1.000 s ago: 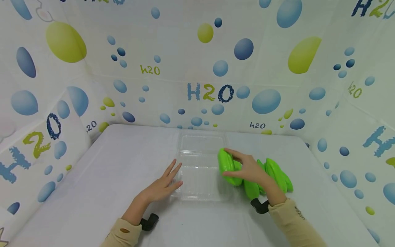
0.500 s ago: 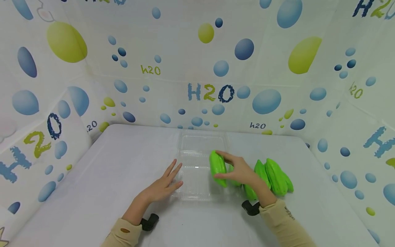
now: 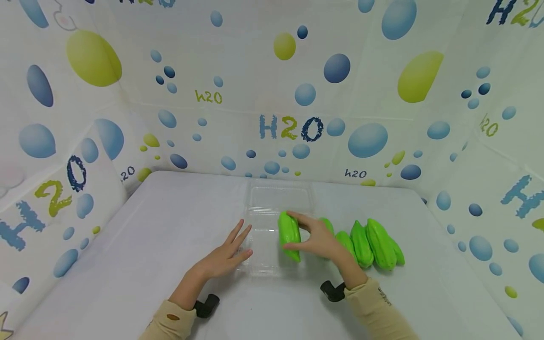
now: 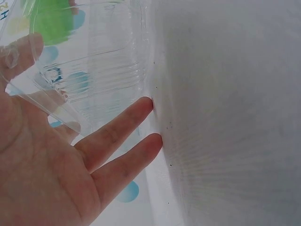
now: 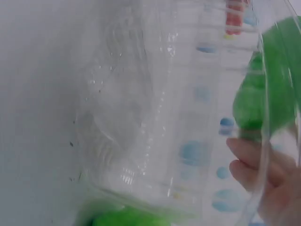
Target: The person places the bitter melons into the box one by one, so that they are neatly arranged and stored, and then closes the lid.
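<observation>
A right hand [image 3: 316, 238] pinches a green pepper [image 3: 289, 236] between thumb and fingers above an open clear container [image 3: 264, 259], midway across the bench [image 3: 178, 208] toward its far edge. The left hand [image 3: 223, 257], holding nothing, spreads straight fingers at the container's left side. Lowering the pepper gently, with that left hand steadying the light plastic, should work best.

Outspread fingers [image 4: 117, 131] — clear container [image 4: 101, 61] beside

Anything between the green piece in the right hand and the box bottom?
Nothing visible: the green piece is over the box; the lid lies open beyond, and the left hand is at the left side.
</observation>
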Available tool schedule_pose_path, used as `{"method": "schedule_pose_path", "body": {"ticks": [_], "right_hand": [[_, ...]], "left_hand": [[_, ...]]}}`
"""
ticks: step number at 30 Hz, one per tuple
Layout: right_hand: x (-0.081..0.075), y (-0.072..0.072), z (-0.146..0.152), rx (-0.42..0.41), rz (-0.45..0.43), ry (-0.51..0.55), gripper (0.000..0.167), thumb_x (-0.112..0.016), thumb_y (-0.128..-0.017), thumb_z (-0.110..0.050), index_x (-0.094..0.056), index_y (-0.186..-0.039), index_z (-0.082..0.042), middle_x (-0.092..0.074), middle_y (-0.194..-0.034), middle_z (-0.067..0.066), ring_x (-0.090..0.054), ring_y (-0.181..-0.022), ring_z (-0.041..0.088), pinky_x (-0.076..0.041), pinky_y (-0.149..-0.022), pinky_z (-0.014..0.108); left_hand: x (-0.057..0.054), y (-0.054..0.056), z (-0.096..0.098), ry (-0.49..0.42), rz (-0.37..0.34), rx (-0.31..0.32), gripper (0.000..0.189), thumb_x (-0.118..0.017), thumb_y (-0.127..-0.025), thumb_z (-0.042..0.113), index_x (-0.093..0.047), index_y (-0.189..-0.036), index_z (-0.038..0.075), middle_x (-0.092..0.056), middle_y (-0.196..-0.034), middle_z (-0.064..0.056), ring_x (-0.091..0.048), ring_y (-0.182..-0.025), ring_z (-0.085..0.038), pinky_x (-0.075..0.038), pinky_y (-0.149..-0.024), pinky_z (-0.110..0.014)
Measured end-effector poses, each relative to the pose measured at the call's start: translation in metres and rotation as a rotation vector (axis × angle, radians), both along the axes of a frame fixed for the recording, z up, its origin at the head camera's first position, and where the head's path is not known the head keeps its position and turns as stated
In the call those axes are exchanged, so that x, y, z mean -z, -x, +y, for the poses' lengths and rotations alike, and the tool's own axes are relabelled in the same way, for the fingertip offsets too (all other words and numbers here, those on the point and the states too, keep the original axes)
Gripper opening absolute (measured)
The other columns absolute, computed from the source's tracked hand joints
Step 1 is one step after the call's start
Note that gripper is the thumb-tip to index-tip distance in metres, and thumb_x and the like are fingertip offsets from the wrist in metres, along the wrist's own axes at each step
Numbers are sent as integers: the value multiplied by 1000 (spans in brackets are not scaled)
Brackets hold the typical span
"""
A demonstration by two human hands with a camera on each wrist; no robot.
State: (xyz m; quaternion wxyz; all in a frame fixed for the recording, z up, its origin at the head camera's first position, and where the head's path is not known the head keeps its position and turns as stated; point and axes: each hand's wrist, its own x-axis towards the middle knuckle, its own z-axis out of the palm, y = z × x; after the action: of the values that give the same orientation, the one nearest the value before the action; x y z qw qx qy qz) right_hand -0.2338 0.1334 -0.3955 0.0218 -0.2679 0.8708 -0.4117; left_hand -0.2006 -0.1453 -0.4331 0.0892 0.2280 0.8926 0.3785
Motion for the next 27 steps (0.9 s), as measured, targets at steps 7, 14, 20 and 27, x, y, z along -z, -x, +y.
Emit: {"method": "schedule_pose_path", "body": {"ticks": [7,14,20,27], "right_hand": [[3,-3,-12,2,-23,-9,84,-78,-69,-44,-41,-139,-17,-43,-138,6,-46,-121,26,-39,-96,38],[12,-4,-21,10,-27,-12,85,-77,-69,-45,-40,-139,-17,-43,-138,5,-45,-122,25,-39,-96,38],[18,-4,-28,21,-34,-18,85,-77,-69,-46,-40,-139,-15,-41,-139,7,-45,-122,27,-39,-96,38],[22,-3,-36,20,-45,-27,86,-76,-69,-47,-39,-140,-14,-42,-139,7,-45,-122,27,-39,-96,38]], "left_hand": [[0,-1,0,2,3,-8,69,-45,-96,40,-9,-148,14,8,-153,-9,-41,-121,-39,-32,-94,-58],[0,0,0,-1,1,-3,68,-44,-96,40,-9,-149,15,8,-153,-8,-39,-123,-39,-32,-95,-58],[1,0,0,-4,-6,-4,68,-44,-96,38,-8,-149,15,9,-153,-8,-40,-122,-39,-32,-94,-58],[2,0,1,0,-17,-5,68,-44,-96,39,-8,-149,16,10,-153,-6,-43,-120,-39,-33,-93,-58]]}}
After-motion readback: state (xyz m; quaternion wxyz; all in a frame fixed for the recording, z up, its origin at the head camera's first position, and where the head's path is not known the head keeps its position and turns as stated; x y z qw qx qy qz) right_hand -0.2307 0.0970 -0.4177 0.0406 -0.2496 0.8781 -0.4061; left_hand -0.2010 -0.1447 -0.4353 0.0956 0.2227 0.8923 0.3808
